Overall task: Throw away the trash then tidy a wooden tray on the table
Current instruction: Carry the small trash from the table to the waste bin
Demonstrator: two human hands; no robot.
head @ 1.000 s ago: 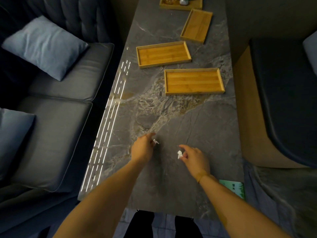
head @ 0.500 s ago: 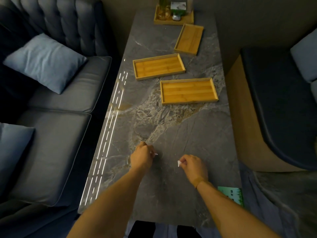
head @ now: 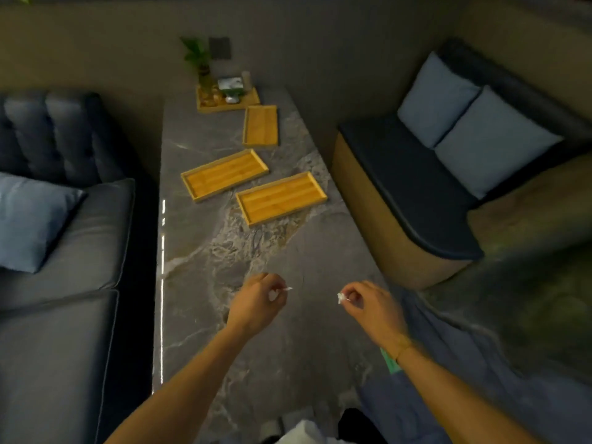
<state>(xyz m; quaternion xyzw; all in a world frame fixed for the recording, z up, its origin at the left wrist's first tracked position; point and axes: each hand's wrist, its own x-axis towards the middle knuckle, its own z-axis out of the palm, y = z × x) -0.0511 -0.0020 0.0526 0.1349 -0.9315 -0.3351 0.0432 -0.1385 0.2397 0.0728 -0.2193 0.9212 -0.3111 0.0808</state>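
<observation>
Two small white scraps are pinched in your hands, one in each. Your left hand [head: 258, 302] is curled nearly closed, thumb and forefinger nipping a thin paper scrap [head: 286, 289] whose tip pokes out toward the right. Your right hand [head: 368, 304] is likewise almost closed, fingertips gripping a crumpled white wad [head: 341, 297]. Both hands hover above the near part of the stone table [head: 288, 363], apart from each other; a fingertip pinch suits pieces this small and light, which a full fist would likely crush or lose.

Farther out lie three empty wooden trays: the nearest tray [head: 282, 198] and the left tray [head: 224, 174] sit askew, and the far tray [head: 260, 125] lies lengthwise beyond them. At the table's far end a fourth, laden tray [head: 253, 102] carries a plant and small items too blurred to name. Dark sofas with pale cushions flank the table.

No bin is visible, so judge disposal as the step in hand, with tidying yet to begin.
</observation>
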